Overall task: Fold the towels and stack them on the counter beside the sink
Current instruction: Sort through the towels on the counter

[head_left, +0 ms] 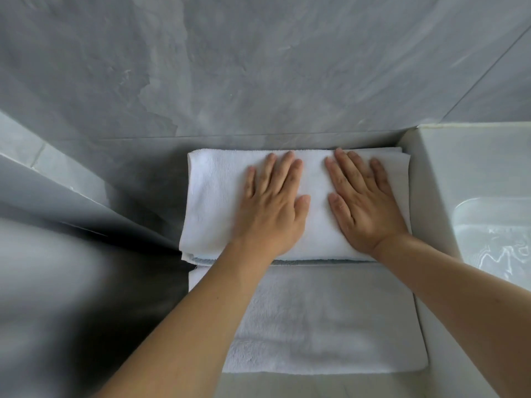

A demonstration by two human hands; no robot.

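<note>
Wall: I see grey marbled tile [258, 67] filling the frame beyond both hands, meeting the counter just past the fingertips.
Counter: a grey surface [138, 185] runs under and to the left of my hands, darkening in shadow toward the left corner.
Sink: a white basin [474, 179] stands just right of my right hand, its side wall touching the right edge of the towels; water glints in the bowl further right.
Lower towel: a pale, plush folded towel [316, 320] lies flat beneath my forearms, nearer to me than the hands, its right edge against the sink wall.
Top towel: a white folded towel [212, 196] sits under both palms, pushed back to the wall, overlapping the far edge of the lower towel; thin edges of further folded layers show beneath it at its near side.
Left hand: [273, 208] flat and spread, palm down, pressing the towel's middle; it grips nothing.
Right hand: [365, 202] likewise flat, fingers extended, palm down on the towel's right half, close beside the left hand but not touching it.
</note>
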